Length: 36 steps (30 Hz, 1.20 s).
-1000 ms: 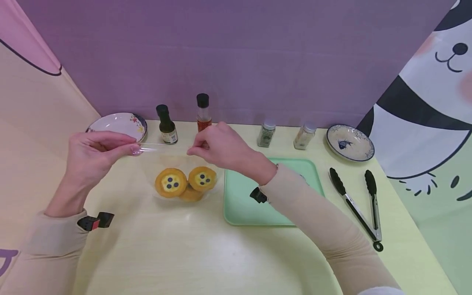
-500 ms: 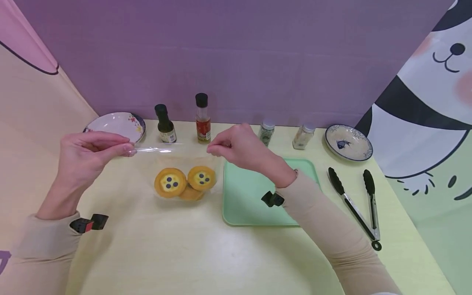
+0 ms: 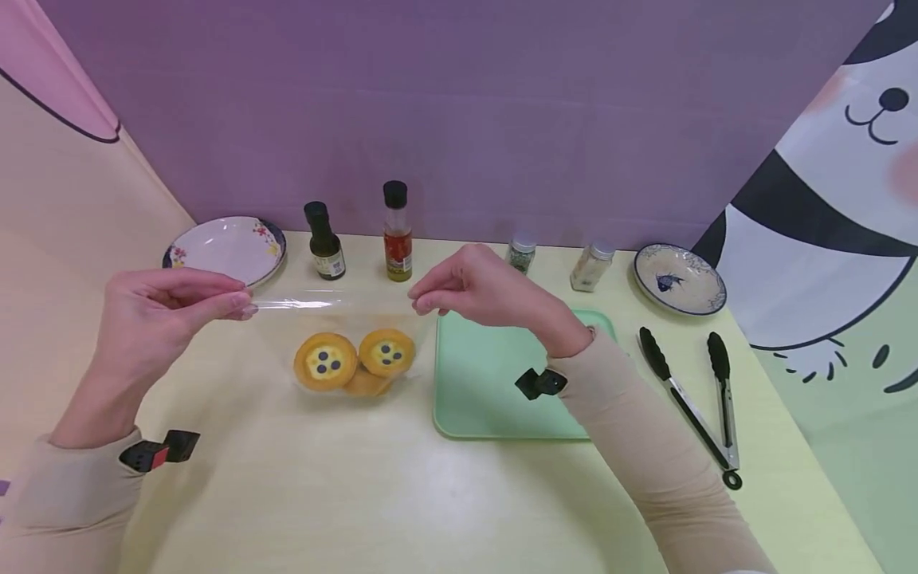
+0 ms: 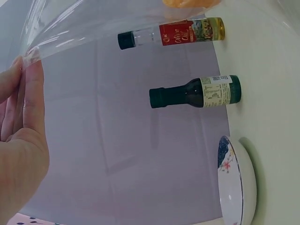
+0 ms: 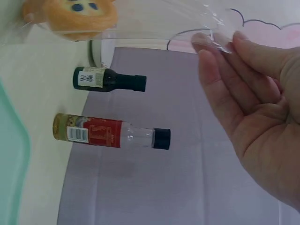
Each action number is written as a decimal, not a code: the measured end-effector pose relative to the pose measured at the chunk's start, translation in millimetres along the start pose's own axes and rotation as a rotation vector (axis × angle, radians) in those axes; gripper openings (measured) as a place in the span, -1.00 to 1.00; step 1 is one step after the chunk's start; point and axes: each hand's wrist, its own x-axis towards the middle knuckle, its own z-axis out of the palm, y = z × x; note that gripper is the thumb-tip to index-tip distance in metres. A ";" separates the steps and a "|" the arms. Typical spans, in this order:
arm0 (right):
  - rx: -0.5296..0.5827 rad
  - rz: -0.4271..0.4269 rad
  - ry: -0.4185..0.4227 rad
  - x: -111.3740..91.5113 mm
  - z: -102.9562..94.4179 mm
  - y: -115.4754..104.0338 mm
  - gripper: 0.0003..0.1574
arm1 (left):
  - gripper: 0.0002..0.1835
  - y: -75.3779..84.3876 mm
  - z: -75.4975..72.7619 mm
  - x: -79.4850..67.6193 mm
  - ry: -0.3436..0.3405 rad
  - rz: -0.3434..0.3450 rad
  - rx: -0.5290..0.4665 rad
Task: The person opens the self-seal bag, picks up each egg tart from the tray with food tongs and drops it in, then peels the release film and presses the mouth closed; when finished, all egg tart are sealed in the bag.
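Observation:
Between both hands a clear plastic bag [image 3: 304, 303] is stretched by its top edge. Several round yellow tarts lie in its lower part; one tart [image 3: 326, 361] and another beside it [image 3: 387, 352] show dark dots on top. My left hand [image 3: 168, 319] pinches the bag's left top corner between thumb and fingers. At the opposite corner my right hand [image 3: 480, 291] pinches the film; in the right wrist view the thumb and fingertips meet on the clear plastic [image 5: 218, 44]. The left wrist view shows the film [image 4: 70, 28] running taut from the fingertips.
A green tray [image 3: 480, 399] lies right of the bag, partly under the right forearm. Along the back stand a dark bottle [image 3: 327, 247], an oil bottle [image 3: 398, 239], two spice jars [image 3: 591, 267], a floral plate [image 3: 229, 247] and a blue-rimmed dish [image 3: 677, 279]. Tongs [image 3: 688, 414] lie at right.
The hands have moved apart, the left going left and the right going right, and the bag's top edge is stretched wider. The oil bottle has come into fuller view.

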 end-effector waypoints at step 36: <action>0.190 0.642 0.168 77.1 61.8 108.7 -0.75 | -0.67 -109.2 -4.6 59.3 -0.082 -0.422 0.623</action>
